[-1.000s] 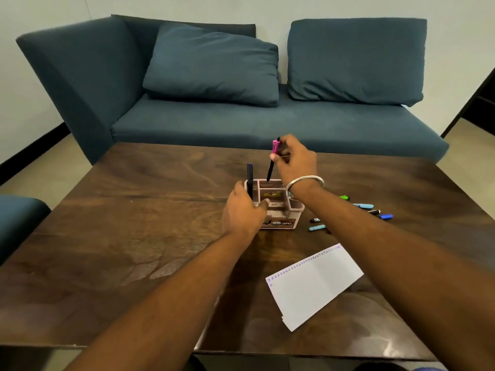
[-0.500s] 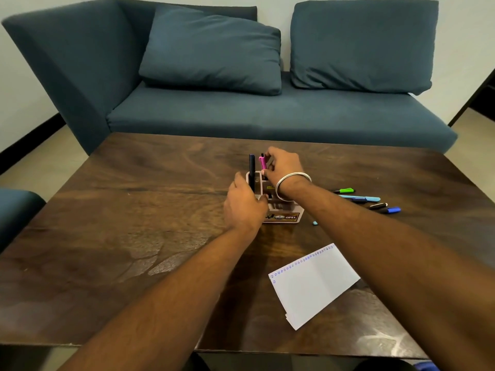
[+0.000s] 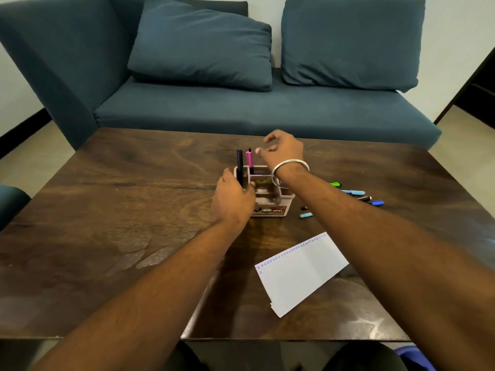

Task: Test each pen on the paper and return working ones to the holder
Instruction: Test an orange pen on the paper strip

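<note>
**Two pens are in, more are waiting**

The left hand (image 3: 233, 199) holds the near left side of the holder (image 3: 269, 202) with bent fingers and keeps it steady on the bench (image 3: 112, 210). Just past this hand a dark pen (image 3: 239, 167) stands up in the holder's back corner. Right next to it stands a pink pen (image 3: 249, 159), also upright in the holder.

The right hand (image 3: 281, 151) hangs above the holder, just beside the pink pen. Its fingers are loose and it holds nothing.

So two pens look done. To the right of the right arm, loose pens (image 3: 353, 192) lie on the bench: green, light blue, dark and blue ones. These likely need testing next.

The paper (image 3: 300, 271) lies closer to the person, under the right arm. It shows a row of small blue marks along one edge.
</note>
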